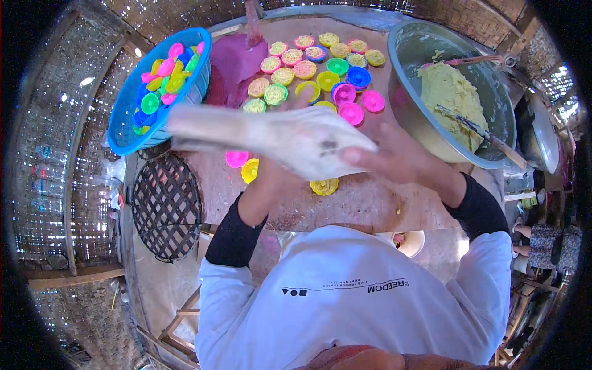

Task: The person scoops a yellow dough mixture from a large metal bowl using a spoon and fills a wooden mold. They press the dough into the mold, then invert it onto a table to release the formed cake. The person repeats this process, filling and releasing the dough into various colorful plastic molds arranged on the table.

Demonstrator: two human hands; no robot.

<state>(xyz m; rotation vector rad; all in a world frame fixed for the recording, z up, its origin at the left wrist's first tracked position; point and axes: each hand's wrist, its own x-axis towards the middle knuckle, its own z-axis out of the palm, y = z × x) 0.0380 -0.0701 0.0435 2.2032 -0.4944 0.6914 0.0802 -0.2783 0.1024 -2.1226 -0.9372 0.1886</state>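
A whitish piping bag point(302, 139), smeared by motion, lies crosswise over the work table, its long tail toward the left. My right hand point(394, 154) grips its right end, the thumb pressed on top. Under the bag is my left hand point(271, 179), holding it from below; most of its fingers are hidden behind the bag. Beyond it stand several small fluted moulds, some filled with pale yellow strands point(304, 69), others bare, such as a pink mould point(351, 114) and a blue mould point(358, 77). A yellow mould point(324, 187) sits just below the bag.
At the left, a blue basket point(117, 140) holds loose coloured moulds. A metal basin point(404, 117) at the right contains pale yellow dough point(453, 98) and a wooden-handled tool point(502, 151). A dark woven rack point(166, 206) lies beside the table point(296, 213).
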